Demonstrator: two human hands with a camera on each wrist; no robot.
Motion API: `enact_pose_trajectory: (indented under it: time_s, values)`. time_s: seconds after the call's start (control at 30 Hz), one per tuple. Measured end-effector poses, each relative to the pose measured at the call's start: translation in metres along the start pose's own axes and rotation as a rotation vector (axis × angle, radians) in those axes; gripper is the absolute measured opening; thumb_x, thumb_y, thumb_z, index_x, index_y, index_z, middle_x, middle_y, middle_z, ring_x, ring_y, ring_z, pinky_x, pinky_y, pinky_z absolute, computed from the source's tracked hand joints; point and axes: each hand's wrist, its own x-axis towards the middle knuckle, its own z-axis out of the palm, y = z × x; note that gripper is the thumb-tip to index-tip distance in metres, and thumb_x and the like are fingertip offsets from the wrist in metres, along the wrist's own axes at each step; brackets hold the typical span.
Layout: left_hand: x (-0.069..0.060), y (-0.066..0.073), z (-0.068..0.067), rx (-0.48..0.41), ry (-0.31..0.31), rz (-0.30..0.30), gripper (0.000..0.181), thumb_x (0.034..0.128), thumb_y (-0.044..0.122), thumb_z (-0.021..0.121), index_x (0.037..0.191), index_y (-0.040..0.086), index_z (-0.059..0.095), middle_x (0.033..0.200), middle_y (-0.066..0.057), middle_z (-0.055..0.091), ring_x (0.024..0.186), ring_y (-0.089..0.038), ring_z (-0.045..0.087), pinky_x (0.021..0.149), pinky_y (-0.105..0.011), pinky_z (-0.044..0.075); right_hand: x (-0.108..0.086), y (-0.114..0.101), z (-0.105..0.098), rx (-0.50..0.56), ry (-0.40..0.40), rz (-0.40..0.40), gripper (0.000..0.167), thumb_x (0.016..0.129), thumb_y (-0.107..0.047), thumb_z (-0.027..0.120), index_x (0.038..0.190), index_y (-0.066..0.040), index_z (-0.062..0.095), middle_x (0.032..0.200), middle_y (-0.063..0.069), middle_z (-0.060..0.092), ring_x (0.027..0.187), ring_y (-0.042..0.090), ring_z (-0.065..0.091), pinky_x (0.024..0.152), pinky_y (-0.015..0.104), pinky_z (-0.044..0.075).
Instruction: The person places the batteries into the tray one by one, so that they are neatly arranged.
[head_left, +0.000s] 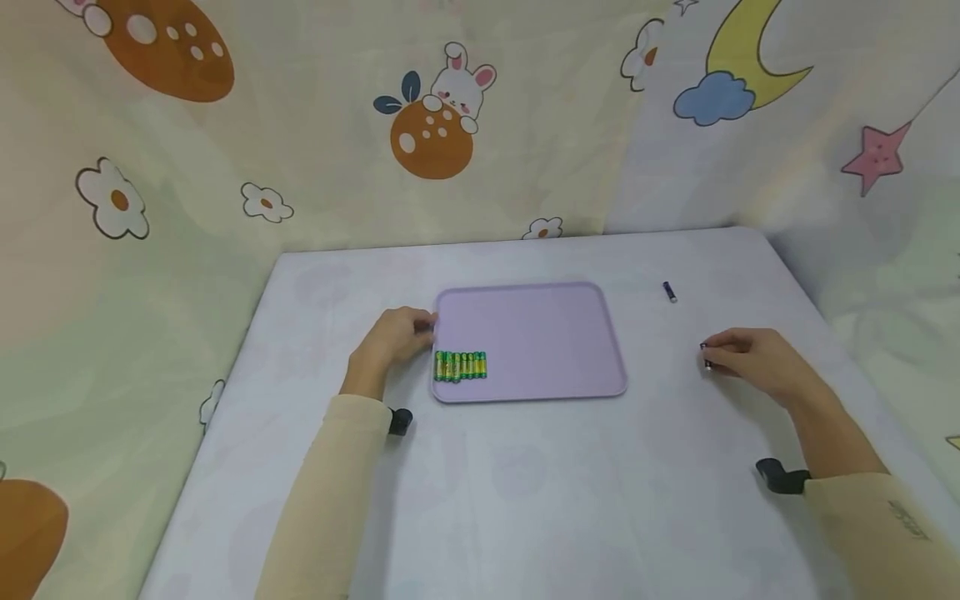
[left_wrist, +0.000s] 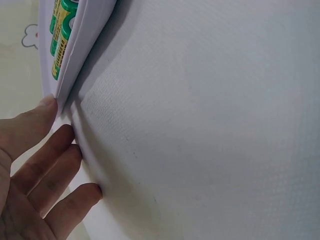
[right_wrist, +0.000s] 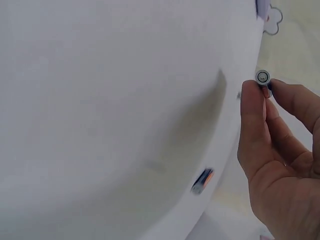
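My right hand (head_left: pixel 757 362) pinches a small dark battery (right_wrist: pixel 262 77) between thumb and fingertips, above the right part of the table. The battery's round end faces the right wrist camera. Below that hand, a dark blue and orange battery (right_wrist: pixel 202 181) lies on the table; in the head view I cannot make it out. My left hand (head_left: pixel 393 337) is at the left edge of a lilac tray (head_left: pixel 540 342). Its thumb touches the rim, while the other visible fingers extend loosely beside it. A row of several green and yellow batteries (head_left: pixel 461 366) lies in the tray's near-left corner.
Another dark blue battery (head_left: pixel 670 292) lies on the table, right of the tray's far corner. The white tabletop (head_left: pixel 525 492) reaches back to a cloth wall (head_left: pixel 315 117) printed with cartoon figures. Black straps with small mounts sit at both wrists.
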Motion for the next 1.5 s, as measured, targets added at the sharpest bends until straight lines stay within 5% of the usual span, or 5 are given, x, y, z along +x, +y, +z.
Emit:
enact_pose_trajectory:
  time_s: [0.43, 0.73, 1.5]
  values:
    - [0.000, 0.000, 0.001, -0.005, 0.011, -0.001, 0.046, 0.1005, 0.022, 0.067, 0.145, 0.012, 0.060, 0.147, -0.010, 0.059, 0.143, -0.033, 0.047, 0.123, -0.048, 0.036, 0.026, -0.058, 0.041, 0.173, -0.028, -0.074, 0.042, 0.102, -0.021, 0.065, 0.132, 0.008, 0.059, 0.128, 0.026, 0.063, 0.096, 0.003, 0.068, 0.085, 0.019, 0.061]
    - [-0.001, 0.001, 0.002, -0.009, 0.010, -0.020, 0.046, 0.1006, 0.022, 0.067, 0.145, 0.013, 0.059, 0.148, -0.009, 0.059, 0.144, -0.032, 0.046, 0.123, -0.049, 0.035, 0.046, -0.097, 0.083, 0.301, -0.086, -0.118, 0.041, 0.100, -0.020, 0.069, 0.131, 0.006, 0.062, 0.124, 0.024, 0.066, 0.100, 0.015, 0.070, 0.087, 0.026, 0.062]
    - [-0.004, 0.000, 0.004, 0.008, 0.057, 0.026, 0.045, 0.1000, 0.022, 0.067, 0.144, 0.014, 0.061, 0.144, -0.009, 0.063, 0.140, -0.031, 0.051, 0.122, -0.046, 0.038, 0.060, -0.168, 0.173, 0.272, -0.206, -0.164, 0.025, 0.097, -0.017, 0.071, 0.115, 0.001, 0.071, 0.099, 0.011, 0.073, 0.083, 0.014, 0.073, 0.080, 0.027, 0.063]
